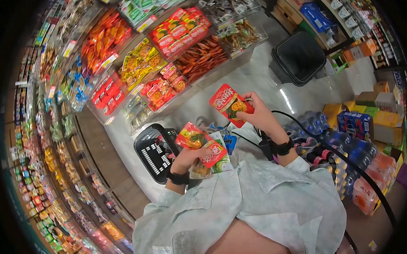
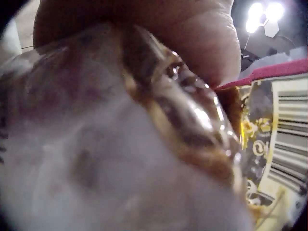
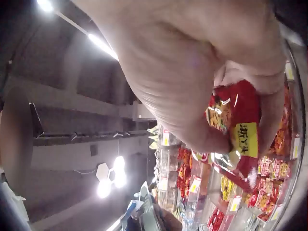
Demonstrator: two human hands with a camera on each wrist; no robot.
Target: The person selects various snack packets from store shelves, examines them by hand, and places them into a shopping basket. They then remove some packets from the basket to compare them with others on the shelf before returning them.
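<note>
My right hand [image 1: 260, 113] pinches a red snack packet [image 1: 223, 100] by its right edge, thumb on the front. In the right wrist view, the same red packet [image 3: 245, 106] shows a yellow label between the fingers. Lower and to the left, my left hand [image 1: 184, 161] grips a bunch of snack packets. Among them are red packets [image 1: 214, 155] with a food picture, a white and green packet [image 1: 223, 165] and a blue packet [image 1: 230, 143]. A packet with a barcode [image 2: 288, 137] and a shiny brown, clear-wrapped packet [image 2: 192, 115] crowd the left wrist view.
A black shopping basket [image 1: 144, 148] is beside my left hand. Ahead stand bins of bagged snacks [image 1: 180, 30]. Stacked black baskets [image 1: 274, 62] are at the back right. Bottled drinks [image 1: 355, 152] and boxes [image 1: 385, 126] lie right, near a black cable [image 1: 346, 159]. Shelves [image 1: 84, 152] line the left.
</note>
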